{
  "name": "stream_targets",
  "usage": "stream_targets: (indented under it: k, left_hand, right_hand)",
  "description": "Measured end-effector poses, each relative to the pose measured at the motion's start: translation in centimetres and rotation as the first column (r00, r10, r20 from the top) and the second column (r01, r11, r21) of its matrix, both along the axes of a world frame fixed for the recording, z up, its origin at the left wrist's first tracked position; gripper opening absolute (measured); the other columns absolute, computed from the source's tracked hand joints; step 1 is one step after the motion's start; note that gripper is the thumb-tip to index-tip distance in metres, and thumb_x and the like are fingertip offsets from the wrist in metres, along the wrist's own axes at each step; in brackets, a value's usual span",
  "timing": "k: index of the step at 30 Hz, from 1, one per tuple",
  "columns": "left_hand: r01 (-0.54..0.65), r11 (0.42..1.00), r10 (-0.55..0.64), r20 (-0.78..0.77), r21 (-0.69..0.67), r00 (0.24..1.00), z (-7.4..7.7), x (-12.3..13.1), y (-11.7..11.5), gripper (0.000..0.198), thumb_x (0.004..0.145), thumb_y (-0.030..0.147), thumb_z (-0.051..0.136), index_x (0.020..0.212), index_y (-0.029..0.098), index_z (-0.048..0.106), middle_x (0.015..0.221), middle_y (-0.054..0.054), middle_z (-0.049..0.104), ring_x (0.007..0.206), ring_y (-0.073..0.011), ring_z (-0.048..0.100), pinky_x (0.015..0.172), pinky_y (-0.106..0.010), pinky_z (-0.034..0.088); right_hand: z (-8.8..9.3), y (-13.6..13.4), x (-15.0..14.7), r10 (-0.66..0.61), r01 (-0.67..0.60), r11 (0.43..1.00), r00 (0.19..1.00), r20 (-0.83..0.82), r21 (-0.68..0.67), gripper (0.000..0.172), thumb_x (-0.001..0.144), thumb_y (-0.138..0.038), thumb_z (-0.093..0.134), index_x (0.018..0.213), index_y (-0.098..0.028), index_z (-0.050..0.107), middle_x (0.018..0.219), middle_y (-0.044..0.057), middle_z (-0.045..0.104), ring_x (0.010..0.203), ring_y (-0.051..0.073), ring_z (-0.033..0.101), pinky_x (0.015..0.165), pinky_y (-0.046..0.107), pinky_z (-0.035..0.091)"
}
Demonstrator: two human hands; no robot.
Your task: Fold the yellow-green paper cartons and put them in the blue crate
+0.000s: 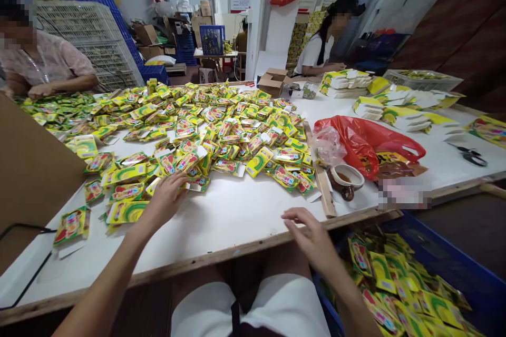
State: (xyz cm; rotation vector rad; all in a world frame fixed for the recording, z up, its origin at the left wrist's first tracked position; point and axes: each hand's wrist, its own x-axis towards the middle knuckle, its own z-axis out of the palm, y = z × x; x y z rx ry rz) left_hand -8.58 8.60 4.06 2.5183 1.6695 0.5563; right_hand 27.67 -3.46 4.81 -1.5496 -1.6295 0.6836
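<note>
My left hand (169,196) reaches to the near edge of a large pile of small yellow-and-green packets (221,126). Its fingers are extended and loosely bent against the packets at the front, and I see none lifted in them. Over the table's front edge hovers my right hand (310,231), fingers slightly curled and apart, with nothing in it. A yellow packet (259,162) lies at the front of the pile between the hands. Near my left forearm is another packet (127,212); a single one (71,225) lies further left.
A blue crate (435,253) of packets stands below on the right. A wooden strip (324,189) borders the pile, beside a brown cup (346,181), red plastic bag (367,139) and scissors (470,155). Cardboard (35,179) rises at left. Two people sit across the table.
</note>
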Motion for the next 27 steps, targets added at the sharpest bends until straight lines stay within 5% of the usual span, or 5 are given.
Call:
stream_targets:
  k: [4, 9, 18, 24, 27]
  left_hand:
    - [-0.074, 0.996, 0.085, 0.265, -0.049, 0.961, 0.3, 4.2, -2.3, 0.029, 0.088, 0.032, 0.045, 0.109, 0.017, 0.059, 0.095, -0.010, 0.069, 0.083, -0.0229, 0.065, 0.075, -0.035, 0.049]
    - [-0.023, 0.986, 0.130, 0.683, -0.163, 0.718, -1.0, 10.0, -6.8, 0.020, 0.085, 0.035, 0.053, 0.095, 0.019, 0.062, 0.093, -0.005, 0.067, 0.082, -0.0172, 0.064, 0.068, -0.026, 0.051]
    - [-0.068, 0.983, 0.179, 0.776, -0.173, 0.605, -3.8, 12.7, -7.6, 0.032, 0.082, 0.027, 0.059, 0.112, 0.021, 0.049, 0.117, -0.010, 0.053, 0.113, -0.0227, 0.050, 0.092, -0.038, 0.044]
    - [0.254, 0.895, 0.249, 0.883, -0.367, 0.398, -3.6, 13.0, -8.0, 0.043, 0.085, 0.030, 0.053, 0.123, 0.027, 0.032, 0.110, -0.006, 0.061, 0.095, -0.0177, 0.062, 0.078, -0.031, 0.051]
    - [0.318, 0.851, 0.283, 0.875, -0.418, 0.393, -3.7, 12.6, -8.2, 0.039, 0.083, 0.031, 0.055, 0.119, 0.025, 0.040, 0.103, -0.004, 0.064, 0.084, -0.0163, 0.064, 0.071, -0.028, 0.051]
  right_hand:
    - [-0.8, 1.7, -6.8, 0.164, -0.159, 0.986, 0.961, -0.223, 0.038, 0.014, 0.087, -0.023, 0.050, 0.090, -0.021, 0.063, 0.101, 0.006, 0.064, 0.098, 0.019, 0.059, 0.084, 0.031, 0.048]
    - [-1.9, 2.6, -10.9, 0.159, -0.156, 0.987, 0.917, -0.366, 0.037, 0.036, 0.084, -0.023, 0.056, 0.120, -0.023, 0.053, 0.122, 0.007, 0.058, 0.110, 0.020, 0.055, 0.092, 0.034, 0.046]
    - [-3.2, 4.4, -10.1, 0.115, -0.130, 0.991, 0.921, -0.371, -0.015, 0.015, 0.083, -0.024, 0.055, 0.097, -0.020, 0.060, 0.089, 0.004, 0.067, 0.083, 0.018, 0.063, 0.073, 0.029, 0.051]
    - [-3.9, 4.5, -9.0, 0.109, -0.118, 0.993, 0.883, -0.457, 0.009, 0.039, 0.083, -0.021, 0.054, 0.121, -0.022, 0.042, 0.085, 0.002, 0.066, 0.079, 0.017, 0.064, 0.074, 0.029, 0.050]
    - [-4.4, 4.5, -8.4, 0.140, -0.148, 0.989, 0.898, -0.418, 0.013, 0.026, 0.083, -0.020, 0.053, 0.110, -0.021, 0.053, 0.086, 0.002, 0.065, 0.077, 0.016, 0.062, 0.074, 0.028, 0.049]
